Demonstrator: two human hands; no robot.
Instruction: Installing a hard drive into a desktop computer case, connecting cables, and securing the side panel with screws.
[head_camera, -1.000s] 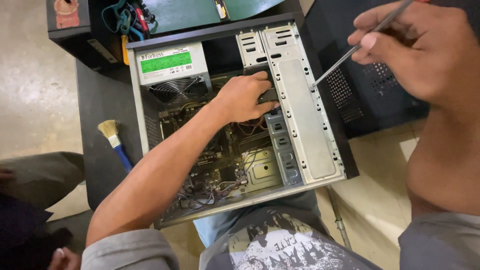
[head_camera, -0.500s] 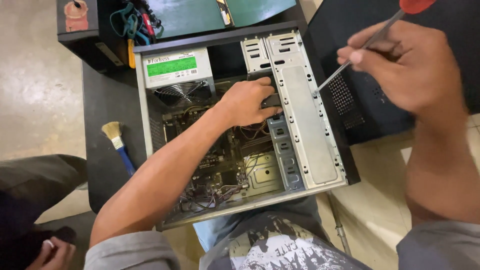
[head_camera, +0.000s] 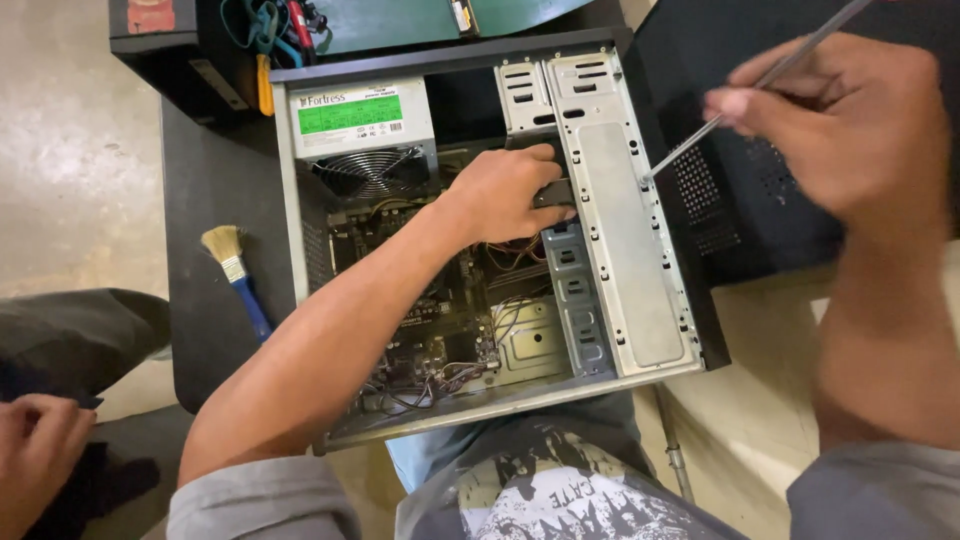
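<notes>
Right grip (head_camera: 850, 130) closed on screwdriver (head_camera: 745, 90), tip at drive cage (head_camera: 610, 200) edge. Left grip (head_camera: 505, 190) clasping black drive (head_camera: 552, 192) inside open case (head_camera: 290, 250). Risk: tip slipping off, striking left fingers or wiring (head_camera: 500, 255).

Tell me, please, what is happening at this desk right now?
A person works on an open computer case lying on its side. The left hand reaches inside and grips a dark part beside the drive bay. The right hand holds a screwdriver, tip against the case's metal side. A brush lies left of the case; another person's hand shows at lower left.
</notes>
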